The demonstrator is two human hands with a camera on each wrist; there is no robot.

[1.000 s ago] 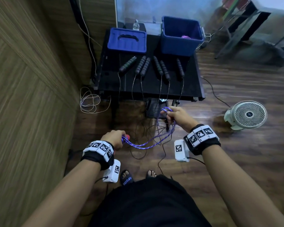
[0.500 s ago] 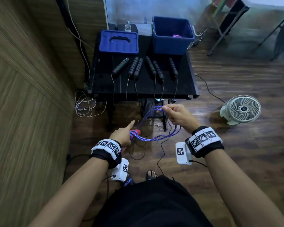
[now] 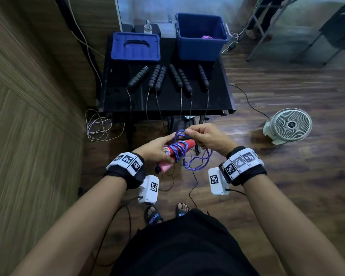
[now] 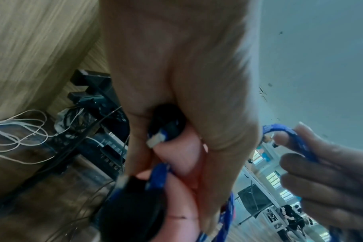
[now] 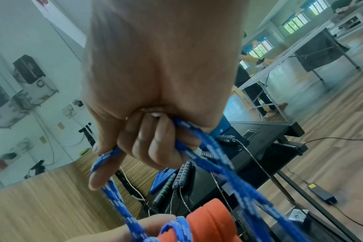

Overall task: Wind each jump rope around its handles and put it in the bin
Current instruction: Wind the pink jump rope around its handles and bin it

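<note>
From the head view, my left hand [image 3: 154, 151] gripped the red handles [image 3: 178, 149], purple rope [image 3: 195, 164] wound round them, held in front of the tabletop's [image 3: 167, 102] near edge; the blue bin [image 3: 200, 48] stood at its far right corner; from the left wrist, my fingers [image 4: 222, 114] curled round both handles; from the right wrist, my right hand [image 5: 155, 81] pinched a rope loop.

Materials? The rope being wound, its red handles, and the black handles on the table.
Rope: flat woven fabric braid, blue with pale flecks, matte; probably nylon or polyester.
Red handles: soft matte sleeve, likely foam; one shows a seam-like crease.
Black handles: ribbed segments, dull finish, foam or rubber; their cords are thin, likely coated wire.
</note>
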